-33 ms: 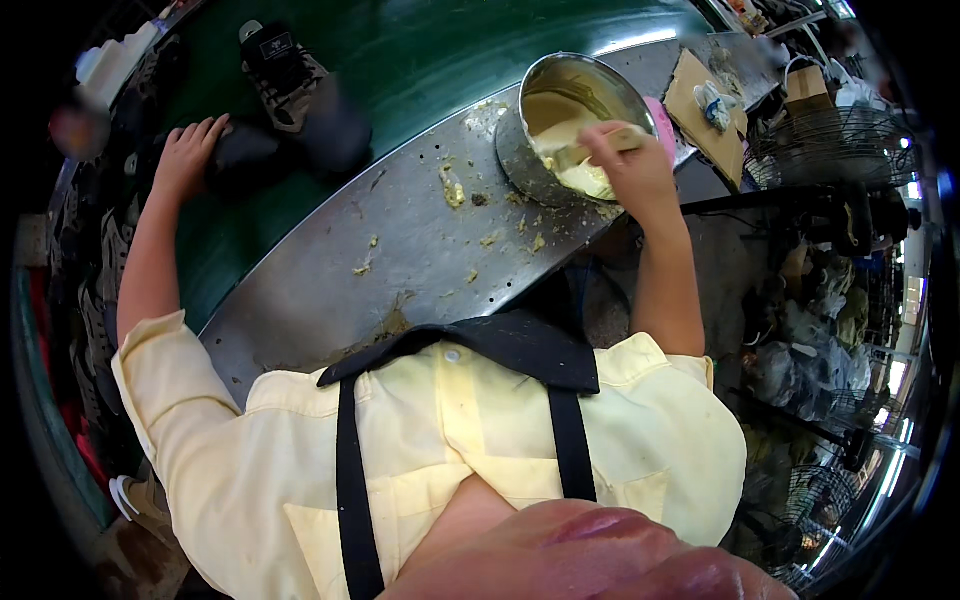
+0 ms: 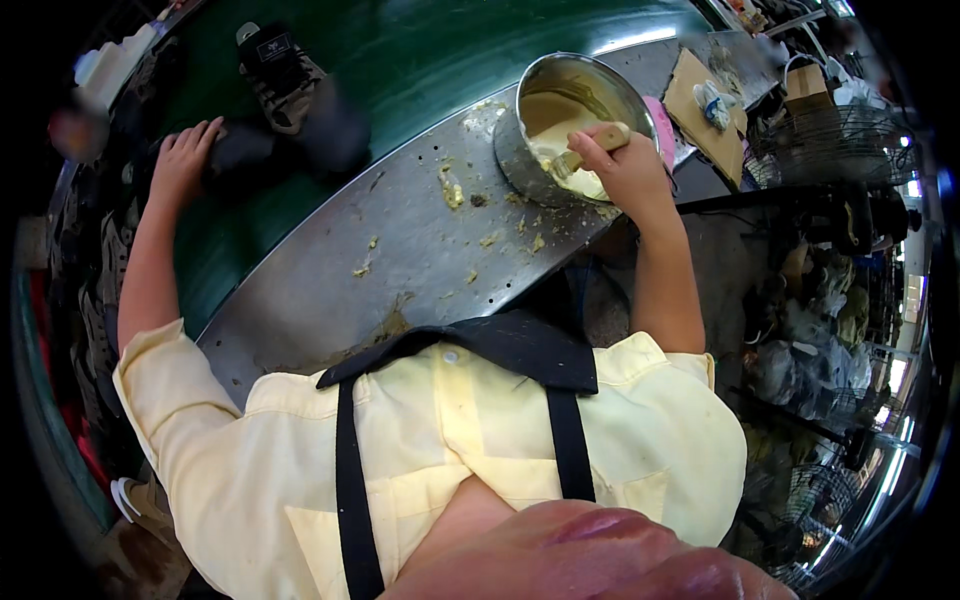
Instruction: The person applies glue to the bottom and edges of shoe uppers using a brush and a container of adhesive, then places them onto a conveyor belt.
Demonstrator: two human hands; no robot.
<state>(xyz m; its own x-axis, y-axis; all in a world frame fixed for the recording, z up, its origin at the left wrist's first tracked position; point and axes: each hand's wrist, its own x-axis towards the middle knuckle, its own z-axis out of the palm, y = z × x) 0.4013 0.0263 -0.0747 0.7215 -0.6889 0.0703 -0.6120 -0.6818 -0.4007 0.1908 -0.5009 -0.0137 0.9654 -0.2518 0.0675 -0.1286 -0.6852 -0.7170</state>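
My right hand [image 2: 640, 175] is closed round the pale wooden handle of a brush [image 2: 612, 137] over the near rim of a metal pot [image 2: 512, 150]. The brush head points down left into the pot, near thick cream-coloured paste [image 2: 555, 115]. Far to the left, my left hand [image 2: 182, 160] lies with its fingers stretched out beside a dark, blurred shoe [image 2: 245, 150]; its thumb is hidden. Beyond it, a black and brown strapped shoe [image 2: 285, 85] rests on the green belt [image 2: 420, 50].
The pot stands on a metal ledge [image 2: 330, 250] spotted with dried paste. Right of it are a pink item [image 2: 660, 130] and cardboard [image 2: 692, 100] bearing a white and blue bundle [image 2: 713, 105]. A wire fan [image 2: 820, 145] stands at the right. More shoes [image 2: 110, 250] line the left.
My right hand has shifted slightly right and turned, so the brush handle shows more clearly over the pot. The pot has moved a little left. My left hand has barely moved.
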